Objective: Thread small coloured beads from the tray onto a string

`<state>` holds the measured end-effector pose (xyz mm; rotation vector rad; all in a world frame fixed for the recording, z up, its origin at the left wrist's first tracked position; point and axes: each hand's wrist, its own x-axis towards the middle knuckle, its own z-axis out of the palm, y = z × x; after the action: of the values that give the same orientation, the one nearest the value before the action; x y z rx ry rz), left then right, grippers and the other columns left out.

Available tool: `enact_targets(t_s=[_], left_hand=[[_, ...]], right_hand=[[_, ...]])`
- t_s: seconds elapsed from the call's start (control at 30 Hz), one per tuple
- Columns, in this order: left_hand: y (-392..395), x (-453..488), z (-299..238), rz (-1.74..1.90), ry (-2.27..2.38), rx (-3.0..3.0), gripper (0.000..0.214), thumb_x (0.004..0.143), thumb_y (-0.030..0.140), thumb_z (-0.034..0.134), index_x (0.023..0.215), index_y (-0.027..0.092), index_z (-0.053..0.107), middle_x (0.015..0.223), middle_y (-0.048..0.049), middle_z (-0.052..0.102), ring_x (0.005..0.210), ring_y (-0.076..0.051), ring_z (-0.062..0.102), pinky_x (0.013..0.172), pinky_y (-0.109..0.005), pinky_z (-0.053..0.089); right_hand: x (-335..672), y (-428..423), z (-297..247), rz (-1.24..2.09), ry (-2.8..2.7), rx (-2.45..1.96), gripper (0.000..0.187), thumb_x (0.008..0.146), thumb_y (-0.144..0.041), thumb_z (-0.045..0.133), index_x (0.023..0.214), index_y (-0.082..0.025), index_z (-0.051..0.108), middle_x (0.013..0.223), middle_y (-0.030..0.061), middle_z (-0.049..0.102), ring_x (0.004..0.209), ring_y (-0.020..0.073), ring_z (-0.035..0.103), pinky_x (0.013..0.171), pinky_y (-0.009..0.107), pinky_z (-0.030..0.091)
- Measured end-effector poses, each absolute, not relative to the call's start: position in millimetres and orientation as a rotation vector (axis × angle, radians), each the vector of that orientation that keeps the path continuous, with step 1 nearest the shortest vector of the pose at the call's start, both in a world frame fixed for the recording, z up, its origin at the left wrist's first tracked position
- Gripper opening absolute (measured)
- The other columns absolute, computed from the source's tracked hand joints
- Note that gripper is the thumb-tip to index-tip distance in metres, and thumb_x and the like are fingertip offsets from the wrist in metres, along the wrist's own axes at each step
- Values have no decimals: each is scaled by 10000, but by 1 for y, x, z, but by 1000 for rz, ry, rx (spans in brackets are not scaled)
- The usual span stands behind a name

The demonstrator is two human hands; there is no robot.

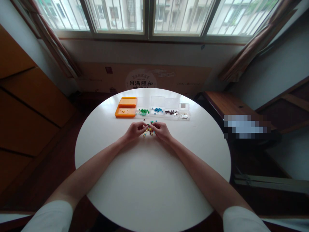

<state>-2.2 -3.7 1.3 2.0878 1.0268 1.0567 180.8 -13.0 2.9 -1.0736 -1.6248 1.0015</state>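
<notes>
A smooth, round white surface [154, 183] fills the middle of the scene, with two bare forearms in white short sleeves reaching over it from the near edge. The left hand [137, 130] and the right hand [160, 130] meet a little beyond its centre, thumbs and fingers drawn together and tips nearly touching; whatever they may grip is too small to tell.

Directly between and beneath the fingers lies a loose scatter of tiny mixed pieces [150, 131] in yellow, dark brown, green and blue. One tiny dark piece [144, 119] sits apart, just on the far side of the left hand.

Beyond the hands, a row of containers stands open towards the far edge. At its left end is a rectangular orange plastic box [125, 116] with a few small yellow bits [123, 111] inside. To its right come clear plastic compartments with raised lids, holding bright green pieces [144, 111], then blue pieces [158, 110], then dark brown pieces [171, 112]. A smaller clear plastic compartment [184, 116] closes the right end, its contents indistinct.

A brown wooden bench [223, 101] stands to the right.
</notes>
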Motion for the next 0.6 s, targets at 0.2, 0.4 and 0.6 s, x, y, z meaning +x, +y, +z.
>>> enact_targets(t_s=[0.2,0.4,0.6], left_hand=[[-4,-2,1,1062,1026,2088,269,810,357,580,821,104,670,521,33,477,467,-47,364,448,-166,276],[-3,-2,1,1063,1029,2086,264,807,354,584,822,105,671,511,35,471,462,-48,363,444,-166,275],[-3,-3,0,1076,1023,2092,258,806,345,581,824,104,670,518,31,483,464,-50,375,445,-165,285]], right_hand=[[180,-14,2,1013,-1618,-1065,311,762,-422,607,728,-119,668,599,43,640,522,113,537,491,209,387],[180,-14,2,1019,-1613,-1077,321,759,-435,607,737,-121,669,587,39,637,494,109,524,463,207,372],[180,-13,3,1020,-1620,-1050,320,754,-437,613,726,-122,665,609,46,642,536,123,561,494,215,404]])
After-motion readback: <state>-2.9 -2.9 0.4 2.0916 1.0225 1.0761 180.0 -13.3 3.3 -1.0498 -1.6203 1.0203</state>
